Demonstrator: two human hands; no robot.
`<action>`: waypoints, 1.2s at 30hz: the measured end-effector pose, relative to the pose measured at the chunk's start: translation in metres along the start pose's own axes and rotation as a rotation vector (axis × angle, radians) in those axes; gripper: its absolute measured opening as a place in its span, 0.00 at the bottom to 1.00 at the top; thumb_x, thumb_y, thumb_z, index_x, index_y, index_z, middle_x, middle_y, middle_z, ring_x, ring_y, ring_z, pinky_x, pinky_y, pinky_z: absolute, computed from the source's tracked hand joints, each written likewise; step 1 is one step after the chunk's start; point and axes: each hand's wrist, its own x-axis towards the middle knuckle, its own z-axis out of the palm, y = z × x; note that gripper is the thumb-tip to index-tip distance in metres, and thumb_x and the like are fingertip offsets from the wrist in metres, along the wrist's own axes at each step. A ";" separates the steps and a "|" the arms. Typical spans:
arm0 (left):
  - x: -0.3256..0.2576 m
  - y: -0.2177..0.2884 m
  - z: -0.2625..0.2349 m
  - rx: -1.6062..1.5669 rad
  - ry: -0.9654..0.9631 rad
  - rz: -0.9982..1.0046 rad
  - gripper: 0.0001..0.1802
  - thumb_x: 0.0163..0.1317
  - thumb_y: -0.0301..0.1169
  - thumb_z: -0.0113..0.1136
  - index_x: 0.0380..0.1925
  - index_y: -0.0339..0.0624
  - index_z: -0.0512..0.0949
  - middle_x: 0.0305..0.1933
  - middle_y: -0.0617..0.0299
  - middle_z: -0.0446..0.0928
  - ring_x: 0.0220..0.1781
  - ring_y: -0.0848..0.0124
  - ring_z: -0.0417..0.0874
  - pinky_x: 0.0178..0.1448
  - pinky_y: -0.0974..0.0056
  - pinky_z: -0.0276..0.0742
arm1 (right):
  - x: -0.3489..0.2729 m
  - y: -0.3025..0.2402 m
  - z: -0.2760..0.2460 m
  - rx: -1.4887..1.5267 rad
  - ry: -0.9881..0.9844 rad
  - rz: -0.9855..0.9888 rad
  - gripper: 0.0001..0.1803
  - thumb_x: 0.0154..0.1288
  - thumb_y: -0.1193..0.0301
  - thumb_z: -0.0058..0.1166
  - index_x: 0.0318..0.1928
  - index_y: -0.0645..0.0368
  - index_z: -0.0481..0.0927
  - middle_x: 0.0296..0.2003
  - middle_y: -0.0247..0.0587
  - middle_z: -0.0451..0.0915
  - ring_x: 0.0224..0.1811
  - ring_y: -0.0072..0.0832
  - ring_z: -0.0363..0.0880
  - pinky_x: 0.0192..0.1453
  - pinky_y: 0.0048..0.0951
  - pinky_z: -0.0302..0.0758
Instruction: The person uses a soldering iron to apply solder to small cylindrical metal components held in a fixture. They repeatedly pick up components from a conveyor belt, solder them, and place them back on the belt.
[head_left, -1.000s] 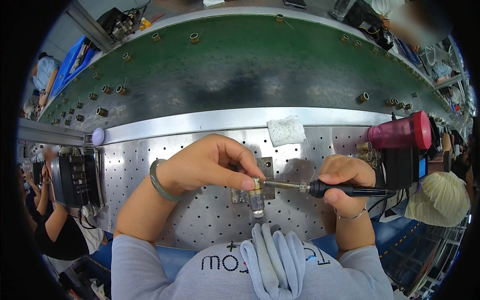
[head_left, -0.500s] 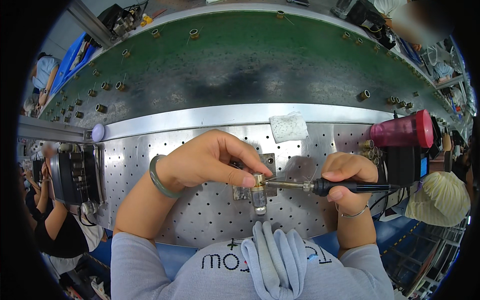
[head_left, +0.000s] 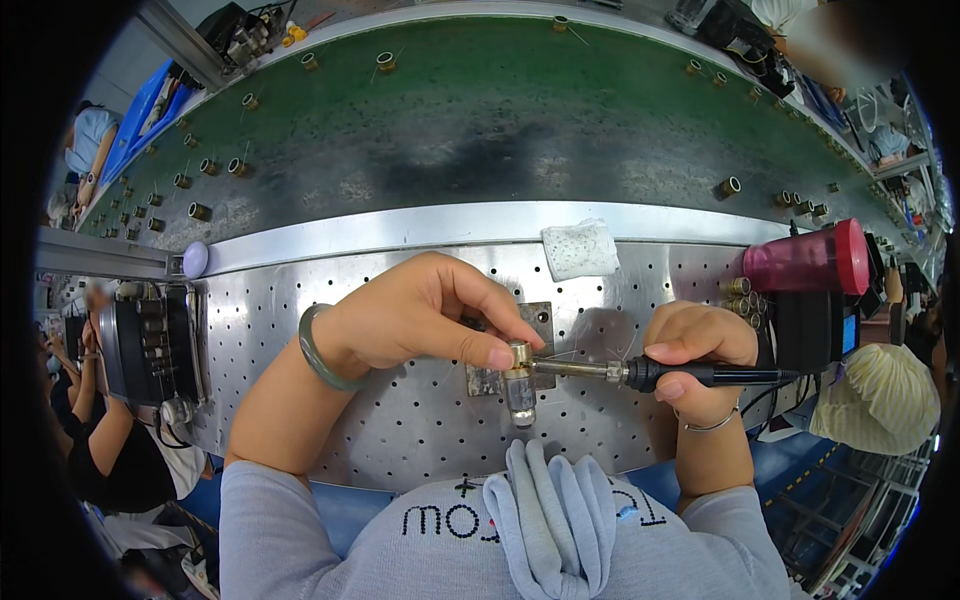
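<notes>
My left hand (head_left: pixel 410 320) pinches a small brass-coloured metal ring (head_left: pixel 521 353) between thumb and fingertips. The ring sits on top of a short metal cylinder (head_left: pixel 520 395) with a rounded end pointing toward me. In my right hand (head_left: pixel 705 345) is a soldering iron (head_left: pixel 650 375) with a black handle, held level. Its metal shaft reaches left, and its tip meets the right side of the ring; the exact contact is too small to make out. Fine wires stick out to the right just above the shaft. Partly behind my left fingers lies a square dark metal plate (head_left: pixel 540 320).
A white speckled pad (head_left: pixel 580 251) lies by the bench's back rail. At right are a pink translucent cup (head_left: pixel 800 262) on its side, several brass rings (head_left: pixel 738 287) and a black box with a lit display (head_left: pixel 848 333). Beyond the rail, a green belt (head_left: pixel 470 110) carries scattered rings.
Both hands keep nearly the same pose, and the iron's tip stays at the ring. The view has shifted very slightly.
</notes>
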 end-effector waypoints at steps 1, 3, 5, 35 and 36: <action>0.000 0.000 0.000 0.002 0.002 -0.001 0.15 0.50 0.19 0.67 0.40 0.31 0.82 0.36 0.56 0.81 0.37 0.73 0.78 0.43 0.72 0.73 | 0.001 0.000 0.000 -0.007 -0.005 -0.005 0.11 0.44 0.80 0.67 0.31 0.66 0.80 0.22 0.41 0.79 0.21 0.29 0.75 0.27 0.25 0.70; 0.000 0.001 0.001 0.004 0.002 -0.001 0.15 0.50 0.20 0.67 0.40 0.31 0.82 0.36 0.56 0.81 0.37 0.73 0.78 0.43 0.72 0.73 | 0.002 -0.001 0.000 -0.008 -0.014 -0.010 0.11 0.44 0.80 0.67 0.31 0.66 0.80 0.21 0.41 0.78 0.21 0.29 0.75 0.27 0.25 0.69; 0.000 0.001 0.001 0.007 0.001 -0.001 0.15 0.50 0.20 0.67 0.40 0.31 0.82 0.36 0.56 0.81 0.37 0.73 0.78 0.42 0.72 0.73 | 0.002 -0.001 -0.001 -0.012 -0.022 -0.017 0.11 0.43 0.80 0.67 0.31 0.66 0.80 0.21 0.41 0.78 0.20 0.29 0.75 0.26 0.25 0.69; -0.004 0.002 0.008 0.035 0.069 -0.034 0.15 0.48 0.16 0.65 0.40 0.31 0.82 0.38 0.57 0.80 0.39 0.73 0.79 0.45 0.72 0.74 | 0.005 -0.001 -0.003 -0.032 -0.044 -0.058 0.11 0.42 0.80 0.67 0.30 0.67 0.80 0.20 0.41 0.77 0.20 0.30 0.74 0.25 0.26 0.68; -0.003 0.001 0.007 0.023 0.061 -0.030 0.16 0.48 0.16 0.65 0.40 0.30 0.82 0.38 0.56 0.80 0.39 0.73 0.79 0.45 0.72 0.74 | 0.005 0.000 -0.003 -0.019 -0.035 -0.053 0.11 0.42 0.80 0.67 0.30 0.67 0.80 0.20 0.41 0.78 0.20 0.30 0.74 0.26 0.26 0.68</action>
